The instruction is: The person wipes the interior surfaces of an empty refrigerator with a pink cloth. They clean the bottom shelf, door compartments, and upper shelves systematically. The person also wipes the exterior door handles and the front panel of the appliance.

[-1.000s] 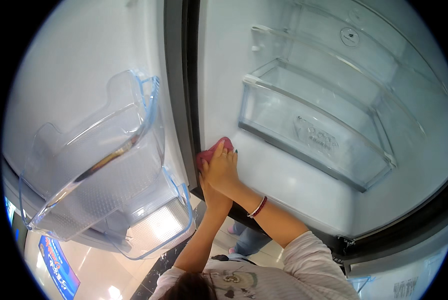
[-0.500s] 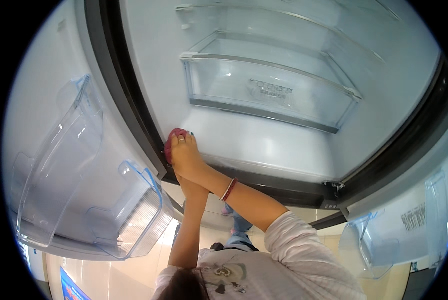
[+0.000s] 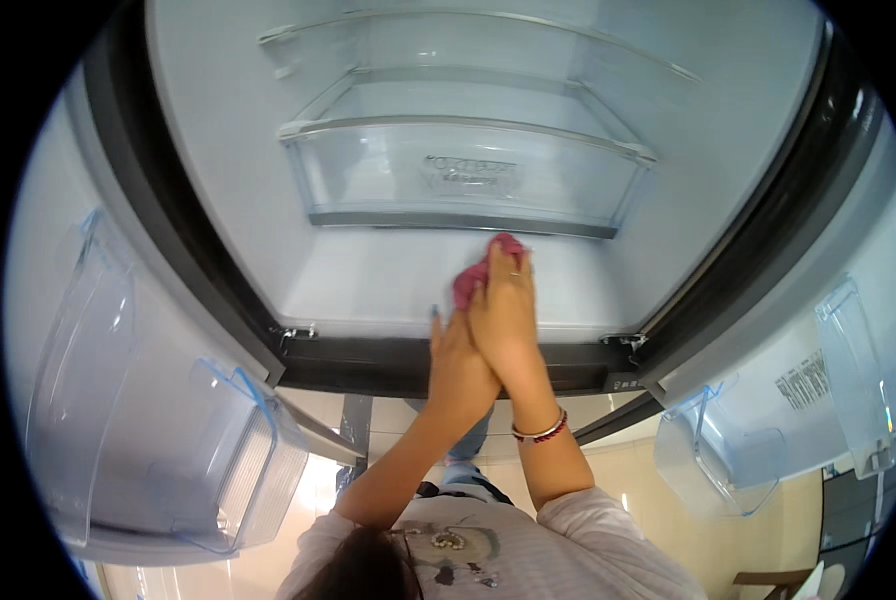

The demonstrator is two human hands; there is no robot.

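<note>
A crumpled dark-pink cloth [image 3: 471, 284] lies against the white floor of an open fridge compartment, near its middle. My right hand [image 3: 506, 315] grips it from above, its fingers pointing toward the drawer and curled over the cloth. A ring is on one finger. My left hand [image 3: 458, 365] is beside and partly beneath my right one, over the dark front sill [image 3: 368, 362]. One left finger sticks out to the side; the others reach the cloth's near end and are partly hidden. Above the cloth is a clear drawer [image 3: 368, 178] with a grey lower edge.
Fridge doors stand open on both sides, with clear bins on the left door [image 3: 258, 470] and the right door [image 3: 718, 460]. A glass shelf [image 3: 488, 15] is above the drawer. Metal hinges [image 3: 623, 340] sit at the sill's ends. Light tiles cover the floor.
Both hands and the cloth have moved right and inward, from the left front corner to the middle of the compartment floor. The view has shifted too, and the hands are less overlapped.
</note>
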